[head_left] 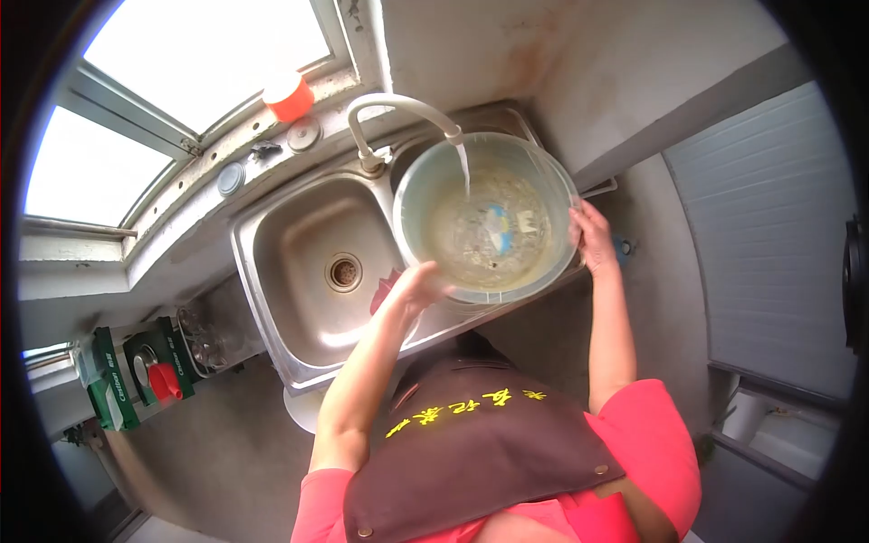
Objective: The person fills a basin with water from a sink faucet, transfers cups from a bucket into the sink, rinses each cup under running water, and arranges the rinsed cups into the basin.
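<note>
A large, translucent plastic basin [416,222] sits over the right bowl of the steel sink, with cloudy water and some blue and white patches at its bottom. Water runs into it from a curved white faucet [403,100]. On the basin's right rim, my right hand [593,235] is closed, fingers curled over the edge. My left hand [421,285] grips the near-left rim; its fingertips are slightly blurred. A dark red cloth [384,291] lies beside my left hand on the sink divider, partly hidden.
The left sink bowl [294,240] shows its drain. An orange container [289,98] and round lids [304,134] stand on the windowsill. At lower left are a green box [110,380] and a red funnel-like item [165,382]. A wall rises behind the sink.
</note>
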A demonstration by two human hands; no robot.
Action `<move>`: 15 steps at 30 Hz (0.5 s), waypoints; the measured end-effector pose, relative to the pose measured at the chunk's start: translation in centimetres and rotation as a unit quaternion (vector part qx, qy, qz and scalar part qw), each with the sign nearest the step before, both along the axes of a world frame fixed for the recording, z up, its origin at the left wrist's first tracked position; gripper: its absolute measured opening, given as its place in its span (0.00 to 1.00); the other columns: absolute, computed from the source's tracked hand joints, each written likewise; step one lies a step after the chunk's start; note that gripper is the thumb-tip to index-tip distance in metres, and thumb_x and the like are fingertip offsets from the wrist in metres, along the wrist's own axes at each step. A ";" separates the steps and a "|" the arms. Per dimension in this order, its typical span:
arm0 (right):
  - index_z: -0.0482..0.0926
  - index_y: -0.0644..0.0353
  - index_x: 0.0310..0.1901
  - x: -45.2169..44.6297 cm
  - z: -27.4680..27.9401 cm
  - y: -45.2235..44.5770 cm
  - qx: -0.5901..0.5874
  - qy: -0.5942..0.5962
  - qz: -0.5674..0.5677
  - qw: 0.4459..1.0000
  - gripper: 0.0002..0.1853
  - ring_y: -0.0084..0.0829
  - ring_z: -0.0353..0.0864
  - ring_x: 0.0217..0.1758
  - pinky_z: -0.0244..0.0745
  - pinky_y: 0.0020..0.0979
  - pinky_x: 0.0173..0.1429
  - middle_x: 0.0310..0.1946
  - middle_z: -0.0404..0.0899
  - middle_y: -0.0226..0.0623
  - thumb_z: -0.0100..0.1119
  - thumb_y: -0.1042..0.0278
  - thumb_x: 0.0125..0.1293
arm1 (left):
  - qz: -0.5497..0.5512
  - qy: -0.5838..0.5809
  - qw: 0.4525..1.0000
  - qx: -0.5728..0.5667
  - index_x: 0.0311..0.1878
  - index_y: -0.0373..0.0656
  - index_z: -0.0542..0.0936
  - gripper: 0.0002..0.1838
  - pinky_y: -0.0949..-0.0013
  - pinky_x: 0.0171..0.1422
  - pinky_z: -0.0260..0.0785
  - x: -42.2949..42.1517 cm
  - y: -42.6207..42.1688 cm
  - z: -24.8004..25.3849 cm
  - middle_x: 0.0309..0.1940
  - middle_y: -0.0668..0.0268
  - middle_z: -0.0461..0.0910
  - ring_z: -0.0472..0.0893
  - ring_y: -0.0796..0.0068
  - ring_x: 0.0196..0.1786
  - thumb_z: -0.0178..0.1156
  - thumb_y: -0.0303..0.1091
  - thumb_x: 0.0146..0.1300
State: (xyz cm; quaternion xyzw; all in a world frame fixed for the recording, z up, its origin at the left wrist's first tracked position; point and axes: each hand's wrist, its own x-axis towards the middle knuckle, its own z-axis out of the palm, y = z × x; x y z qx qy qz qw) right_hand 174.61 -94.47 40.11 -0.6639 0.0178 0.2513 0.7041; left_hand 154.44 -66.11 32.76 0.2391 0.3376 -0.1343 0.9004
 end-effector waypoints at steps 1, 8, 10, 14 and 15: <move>0.72 0.63 0.55 0.5 1.6 0.5 0.030 -0.014 -0.005 0.999 0.21 0.12 0.68 0.24 0.62 0.15 0.25 0.27 0.73 0.20 0.59 0.68 0.58 | 0.014 0.006 0.998 -0.054 0.60 0.39 0.64 0.24 0.53 0.57 0.66 0.0 -0.5 -1.0 0.52 0.58 0.70 0.69 0.60 0.56 0.50 0.26 0.57; 0.66 0.69 0.58 1.1 10.0 6.1 -0.067 -0.097 0.106 0.987 0.27 0.15 0.73 0.21 0.71 0.18 0.27 0.24 0.74 0.28 0.61 0.71 0.57 | 0.001 0.124 0.982 0.140 0.57 0.39 0.60 0.25 0.63 0.33 0.73 1.6 -7.6 -1.2 0.46 0.53 0.69 0.75 0.62 0.41 0.52 0.24 0.54; 0.64 0.72 0.58 0.6 10.3 8.5 -0.071 -0.102 0.139 0.982 0.30 0.17 0.75 0.21 0.73 0.19 0.24 0.22 0.74 0.30 0.63 0.72 0.56 | -0.060 0.052 0.986 0.147 0.55 0.38 0.62 0.23 0.67 0.25 0.70 1.0 -8.6 -6.1 0.46 0.53 0.70 0.76 0.65 0.31 0.51 0.26 0.55; 0.63 0.74 0.59 -0.6 11.0 12.4 -0.082 -0.097 0.227 0.966 0.30 0.20 0.77 0.23 0.75 0.18 0.24 0.24 0.75 0.32 0.64 0.74 0.56 | -0.011 0.084 0.996 -0.021 0.52 0.38 0.65 0.17 0.73 0.18 0.66 0.0 -11.1 -6.2 0.42 0.53 0.72 0.75 0.70 0.24 0.48 0.28 0.58; 0.62 0.74 0.59 -0.8 11.2 13.0 -0.094 -0.102 0.237 0.962 0.31 0.20 0.77 0.23 0.75 0.18 0.24 0.24 0.75 0.33 0.64 0.74 0.56 | -0.026 0.074 0.996 -0.053 0.52 0.37 0.65 0.16 0.73 0.17 0.66 -0.1 -11.5 -6.2 0.40 0.53 0.73 0.76 0.70 0.24 0.47 0.27 0.59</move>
